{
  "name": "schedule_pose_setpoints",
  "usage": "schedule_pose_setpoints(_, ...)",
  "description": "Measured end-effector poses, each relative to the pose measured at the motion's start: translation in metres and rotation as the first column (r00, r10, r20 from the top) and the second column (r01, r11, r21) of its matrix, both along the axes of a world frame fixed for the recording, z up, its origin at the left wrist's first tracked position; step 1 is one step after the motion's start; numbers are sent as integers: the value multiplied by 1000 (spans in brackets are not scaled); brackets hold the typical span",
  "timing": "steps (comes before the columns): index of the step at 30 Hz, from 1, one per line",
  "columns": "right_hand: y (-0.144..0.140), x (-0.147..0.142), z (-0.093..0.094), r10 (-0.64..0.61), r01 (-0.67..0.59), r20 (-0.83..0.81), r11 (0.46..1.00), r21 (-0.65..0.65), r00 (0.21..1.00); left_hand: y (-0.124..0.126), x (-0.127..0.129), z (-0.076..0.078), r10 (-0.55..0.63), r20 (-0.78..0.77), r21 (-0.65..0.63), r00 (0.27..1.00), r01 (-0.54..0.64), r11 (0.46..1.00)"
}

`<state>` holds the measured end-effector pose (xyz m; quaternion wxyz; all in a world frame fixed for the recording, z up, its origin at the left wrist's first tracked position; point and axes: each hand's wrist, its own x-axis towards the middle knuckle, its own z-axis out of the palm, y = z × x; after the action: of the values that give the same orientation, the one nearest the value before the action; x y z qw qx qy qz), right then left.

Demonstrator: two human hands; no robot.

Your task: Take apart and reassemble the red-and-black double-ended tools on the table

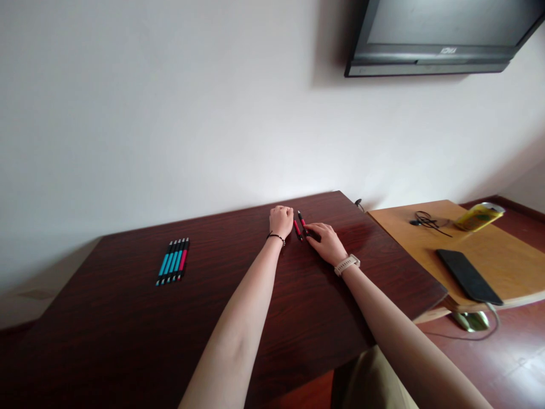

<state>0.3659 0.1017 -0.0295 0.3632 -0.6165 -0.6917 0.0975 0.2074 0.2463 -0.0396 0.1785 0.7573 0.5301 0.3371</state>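
dark red-brown wooden table (230, 250) on my feed, far edge running along a plain white wall (170, 113). black tv (430, 65) on that wall, up and to the right. off the table's right edge i've got a lighter wooden side table (515, 255): yellow can (479, 217) on its side, black cord (426, 220) in a loose coil, dark phone (468, 276) lying flat. reddish shiny floor (523, 346) past it.

pens: two red pens (297, 228) near the table's far edge, toward its far right corner. roughly parallel, just apart, black end sections, lying between the two hands. second set on the table's left half: a tidy row of pens (172, 262), five side by side, four blue and one red at the right end, ends lined up, black at both ends of the barrels.

both arms reach out from the near edge. left hand (281, 220) is just left of the two, back up, fingers curled under; i can't tell if they press on anything. dark bracelet (276, 237) on that wrist. right hand (327, 241) comes in from the other side, thumb and forefinger at the right-hand pen's lower end; can't confirm a pinch. pale watch (347, 264) on that wrist.
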Motion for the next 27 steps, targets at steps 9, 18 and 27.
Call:
schedule_pose_setpoints(9, 0, 1, 0, -4, 4, 4, 1000, 1, 1000, -1, -1, 2, -1, -17, -4, 1000, 1, 1000)
schedule_pose_setpoints(18, -1, -1, 2, -6, 7, -11, 1000, 18, 1000, -1, 0, 2, -1, -19, 6, 1000, 1, 1000)
schedule_pose_setpoints(27, 0, -3, 2, -88, 89, -126, 996, 6, 988, -4, -1, 4, 7, 7, 16, 1000, -7, 1000)
